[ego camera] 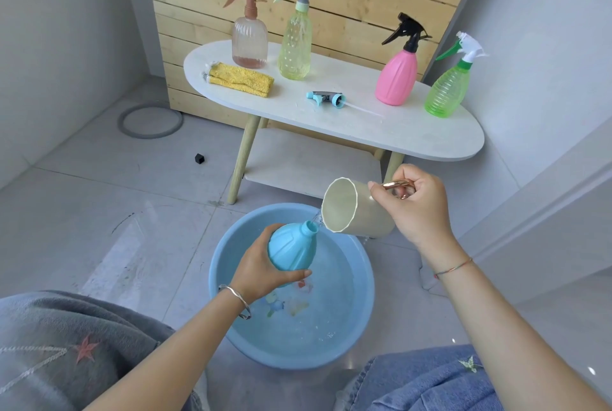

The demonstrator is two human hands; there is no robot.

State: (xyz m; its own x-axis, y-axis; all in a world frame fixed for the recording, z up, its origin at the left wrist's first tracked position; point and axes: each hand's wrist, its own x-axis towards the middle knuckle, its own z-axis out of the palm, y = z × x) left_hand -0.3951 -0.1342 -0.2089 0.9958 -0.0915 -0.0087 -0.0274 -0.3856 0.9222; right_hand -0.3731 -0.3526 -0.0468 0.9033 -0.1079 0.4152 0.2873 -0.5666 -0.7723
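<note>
My left hand (261, 270) grips a light blue spray bottle body (293, 246) with no sprayer head, held tilted over a blue basin (362, 304) of water. My right hand (415, 207) holds a cream cup (356, 212) by its rose-gold handle (397, 184). The cup is tipped, and a thin stream of water runs from its rim into the bottle's open neck (310, 227). The bottle's blue-grey sprayer head (326, 98) with its tube lies on the white oval table (414, 135).
On the table stand a brownish bottle (249, 41), a yellow-green bottle (295, 43), a pink bottle (397, 77) and a green bottle (447, 89), plus a folded yellow cloth (240, 79). A grey ring (150, 119) and a small black block (199, 158) lie on the tiled floor.
</note>
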